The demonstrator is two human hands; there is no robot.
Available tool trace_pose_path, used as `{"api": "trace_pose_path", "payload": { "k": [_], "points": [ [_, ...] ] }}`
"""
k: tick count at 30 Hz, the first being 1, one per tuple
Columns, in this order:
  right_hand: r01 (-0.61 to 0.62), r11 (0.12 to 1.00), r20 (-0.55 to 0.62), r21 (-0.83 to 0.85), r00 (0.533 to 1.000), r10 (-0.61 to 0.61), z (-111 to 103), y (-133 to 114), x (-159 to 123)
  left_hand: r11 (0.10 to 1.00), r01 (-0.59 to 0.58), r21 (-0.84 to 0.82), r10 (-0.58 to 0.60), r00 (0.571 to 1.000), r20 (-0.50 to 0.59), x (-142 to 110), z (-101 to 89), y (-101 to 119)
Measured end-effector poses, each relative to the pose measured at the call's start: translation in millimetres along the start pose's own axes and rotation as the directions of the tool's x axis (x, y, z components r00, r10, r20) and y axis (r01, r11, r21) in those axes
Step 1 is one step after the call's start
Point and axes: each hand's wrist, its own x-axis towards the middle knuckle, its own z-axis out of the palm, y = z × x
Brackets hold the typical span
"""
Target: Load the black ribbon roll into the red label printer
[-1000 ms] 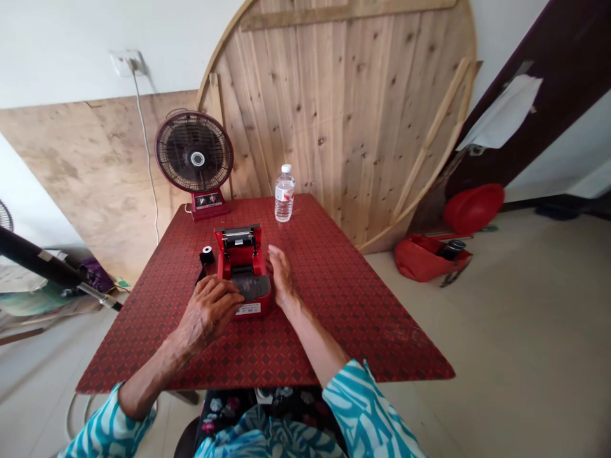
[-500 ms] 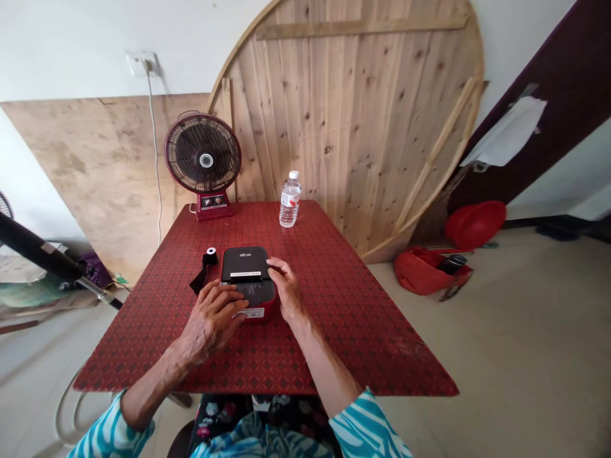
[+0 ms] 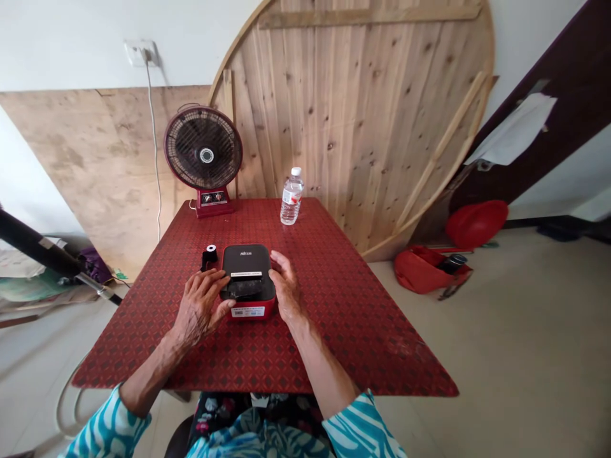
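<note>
A small red printer with a black lid (image 3: 247,275) sits on the red patterned table (image 3: 334,305), its lid closed. My left hand (image 3: 199,306) rests against the printer's left front side, fingers spread, thumb on the lid's edge. My right hand (image 3: 285,286) lies along its right side with the fingers stretched flat against it. A small black roll with a white core (image 3: 209,255) stands just left of the printer, beyond my left hand.
A red desk fan (image 3: 203,159) stands at the table's far left, a water bottle (image 3: 291,196) at the far middle. A round wooden board (image 3: 363,114) leans on the wall behind. A red bag (image 3: 429,270) and red basin (image 3: 476,222) lie on the floor at right.
The printer's lid, open a second ago, has come down and is closed. My left hand slid from the front top to the left side; my right hand stays at the right side.
</note>
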Motion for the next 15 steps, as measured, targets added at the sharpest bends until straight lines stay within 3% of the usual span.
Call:
{"api": "trace_pose_path", "payload": {
  "k": [2, 4, 7, 10, 15],
  "points": [
    [-0.018, 1.000, -0.030, 0.008, 0.999, 0.018, 0.4, 4.9, -2.7, 0.979, 0.112, -0.168, -0.112, 0.994, 0.011, -0.5, 0.6, -1.9],
    [-0.054, 0.998, -0.086, 0.032, 0.995, 0.057, 0.4, 12.2, -6.8, 0.867, 0.296, -0.400, -0.313, 0.950, 0.025, 1.4, 1.5, -4.6],
    [-0.106, 0.989, -0.162, 0.103, 0.979, 0.122, -0.7, 23.8, -12.7, 0.498, 0.518, -0.695, -0.582, 0.794, 0.175, 8.1, 5.3, -9.2],
    [-0.151, 0.979, -0.158, 0.135, 0.973, 0.171, -2.2, 29.8, -16.4, 0.193, 0.604, -0.773, -0.602, 0.695, 0.393, 16.0, 12.4, -13.9],
    [-0.169, 0.974, -0.155, 0.150, 0.969, 0.192, -3.4, 31.5, -17.0, 0.048, 0.636, -0.770, -0.603, 0.633, 0.485, 24.6, 19.2, -19.0]
  ]
}}
